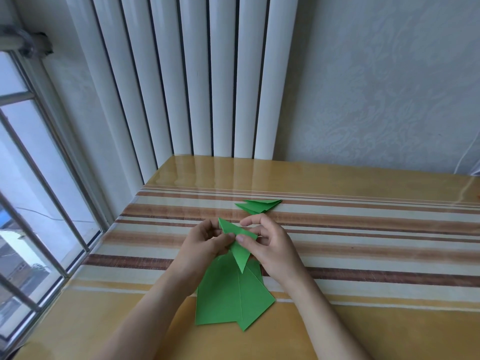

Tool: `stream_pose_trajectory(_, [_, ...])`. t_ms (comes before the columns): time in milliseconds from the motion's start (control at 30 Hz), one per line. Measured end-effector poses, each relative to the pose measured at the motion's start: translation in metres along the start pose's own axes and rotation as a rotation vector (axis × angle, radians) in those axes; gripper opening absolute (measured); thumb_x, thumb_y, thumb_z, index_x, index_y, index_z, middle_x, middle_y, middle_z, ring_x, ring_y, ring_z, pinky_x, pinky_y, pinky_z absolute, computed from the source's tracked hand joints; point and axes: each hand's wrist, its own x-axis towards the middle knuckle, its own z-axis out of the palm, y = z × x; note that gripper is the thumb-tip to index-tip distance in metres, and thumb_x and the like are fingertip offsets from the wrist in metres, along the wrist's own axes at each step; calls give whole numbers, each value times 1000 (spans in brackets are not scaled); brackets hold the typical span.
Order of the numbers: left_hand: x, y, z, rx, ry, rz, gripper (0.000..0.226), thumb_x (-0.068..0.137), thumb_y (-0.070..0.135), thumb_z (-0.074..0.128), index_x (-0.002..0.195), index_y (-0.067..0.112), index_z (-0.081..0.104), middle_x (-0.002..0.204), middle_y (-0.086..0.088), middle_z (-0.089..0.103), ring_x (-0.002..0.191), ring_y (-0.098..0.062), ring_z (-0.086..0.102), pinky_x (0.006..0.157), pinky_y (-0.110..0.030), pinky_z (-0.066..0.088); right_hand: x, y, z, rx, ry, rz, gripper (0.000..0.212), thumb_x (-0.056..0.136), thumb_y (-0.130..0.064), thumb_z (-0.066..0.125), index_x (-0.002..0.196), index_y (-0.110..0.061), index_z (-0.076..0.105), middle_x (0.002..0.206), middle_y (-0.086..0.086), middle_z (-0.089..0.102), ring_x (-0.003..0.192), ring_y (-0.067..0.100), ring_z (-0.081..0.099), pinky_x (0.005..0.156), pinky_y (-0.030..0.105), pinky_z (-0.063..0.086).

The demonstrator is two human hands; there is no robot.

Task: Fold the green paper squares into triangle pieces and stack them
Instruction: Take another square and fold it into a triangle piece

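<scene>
**Ana:** While both hands meet above the table, what are they holding?

**Ben:** A small folded green paper triangle piece [239,245], its long point aimed toward six o'clock. The left hand [205,242] pinches its left edge with curled fingers; the right hand [267,245] pinches its right corner, thumb on top, forefinger lifted toward twelve o'clock.

**Ana:** Where are the other papers?

**Ben:** At six o'clock from the hands, flat green paper squares [228,294] lie overlapped on the glossy yellow table with brown and cream stripes [363,242], partly under the wrists. At twelve o'clock, near the fingertips but apart from them, sits a small stack of finished green triangles [257,206].

**Ana:** And the surroundings?

**Ben:** A white ribbed radiator [194,87] stands at twelve o'clock; a barred window [33,190] at nine o'clock.
</scene>
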Motion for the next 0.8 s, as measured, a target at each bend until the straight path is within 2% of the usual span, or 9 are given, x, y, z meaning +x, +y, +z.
stream_pose_trajectory(67, [0,-1,1,7,22,1,18,93,1,71,110,1,63,89,-9,61,71,-12,61,76,-31,52,0,-1,0,-27,38,-9,7,94,-31,76,99,-34,71,102,-17,76,100,0,70,86,39,61])
stream_pose_trajectory(100, [0,-1,2,7,43,0,24,93,3,72,113,0,60,93,-10,63,74,-13,63,75,-31,53,-1,-1,0,-17,61,1,2,96,-32,74,96,-31,72,95,-13,77,90,3,72,80,44,62])
stream_pose_trajectory(167, [1,-1,1,11,81,1,31,94,3,72,119,2,54,97,-11,64,78,-16,64,75,-32,53,-1,-2,0,-15,98,25,14,102,-33,66,93,-25,72,82,-1,75,67,14,71,67,50,59])
stream_pose_trajectory(233, [1,0,1,44,92,17,26,96,1,68,118,5,54,95,-11,62,80,-18,62,75,-33,52,-1,-2,0,-39,103,45,22,105,-32,59,91,-20,71,74,3,71,59,20,70,62,53,58])
stream_pose_trajectory(367, [0,3,3,188,59,86,7,98,-1,63,104,4,64,88,-4,63,70,-8,59,63,-21,49,0,-1,1,-45,98,39,17,105,-28,59,94,-23,71,63,-13,60,59,9,60,67,54,60])
stream_pose_trajectory(467, [-3,4,7,246,25,125,7,98,-1,61,97,3,65,74,6,61,61,-3,55,59,-16,46,-1,-3,1,-9,85,24,17,103,-36,62,94,-26,72,69,-11,64,68,11,62,70,55,59])
stream_pose_trajectory(600, [-6,4,10,281,8,143,13,99,3,61,88,5,66,65,8,58,58,-5,52,57,-16,43,-3,-7,1,-3,62,-4,19,102,-40,64,91,-26,72,78,-5,68,74,12,63,72,47,56])
stream_pose_trajectory(733, [-8,5,9,237,28,98,35,102,31,64,82,3,65,67,-1,56,61,-15,49,56,-24,39,-3,-6,0,-45,15,-27,20,100,-28,63,81,-22,66,76,2,64,74,21,59,70,44,48])
stream_pose_trajectory(800, [-7,6,8,232,68,99,38,100,37,67,75,8,65,67,-2,57,61,-15,50,56,-25,38,-4,-7,-1,-46,1,-9,22,101,-24,62,80,-20,64,70,-3,60,68,16,55,66,38,43])
